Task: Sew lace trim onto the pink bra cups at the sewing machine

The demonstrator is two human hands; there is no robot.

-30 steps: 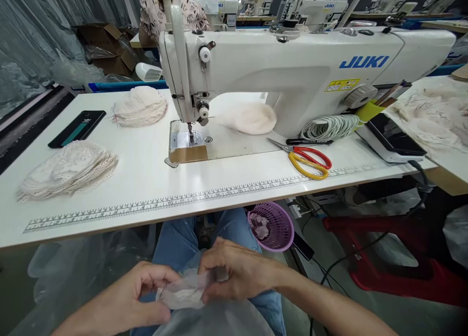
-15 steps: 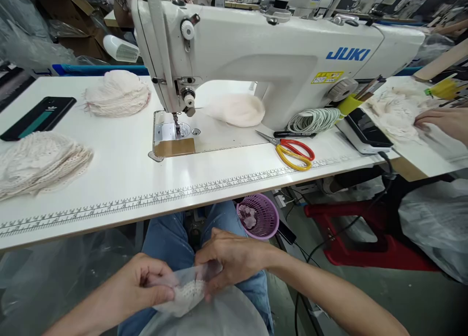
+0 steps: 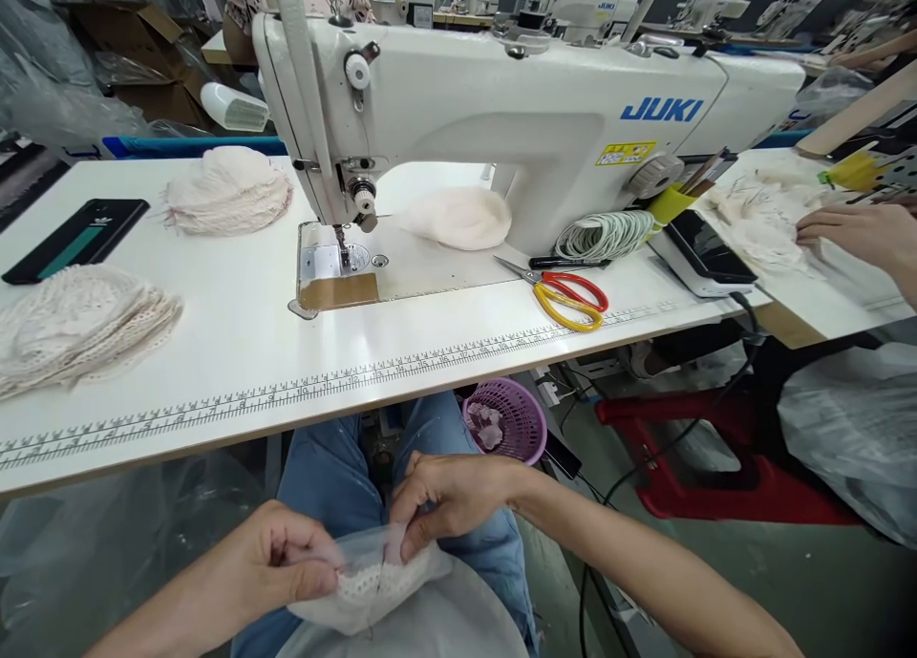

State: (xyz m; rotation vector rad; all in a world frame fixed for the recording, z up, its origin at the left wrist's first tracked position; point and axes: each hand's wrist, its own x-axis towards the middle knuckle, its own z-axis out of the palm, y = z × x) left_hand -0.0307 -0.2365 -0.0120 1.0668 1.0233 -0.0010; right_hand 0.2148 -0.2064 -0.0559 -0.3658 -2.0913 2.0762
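Over my lap, a white piece of lace-trimmed sheer fabric [image 3: 367,589] is stretched between my two hands. My left hand [image 3: 283,562] pinches its left side between thumb and fingers. At the upper right edge, my right hand [image 3: 450,500] grips it with thumb and fingertips. A band of small-holed lace runs across the piece, and a thin dark thread or line crosses it. Under it lies a pale grey cloth [image 3: 458,610] on my blue jeans.
A white sewing machine [image 3: 458,104] stands on the table [image 3: 236,352]. Stacks of lace pieces [image 3: 229,192] and a dark phone [image 3: 75,241] lie at left. Scissors [image 3: 565,300], coiled cord [image 3: 608,235] and a co-worker's hand [image 3: 860,238] are at right. A purple basket [image 3: 526,419] stands below.
My right hand has shifted its grip slightly along the fabric's upper edge, and more of the lace band shows between my hands. My left hand stays nearly in place.
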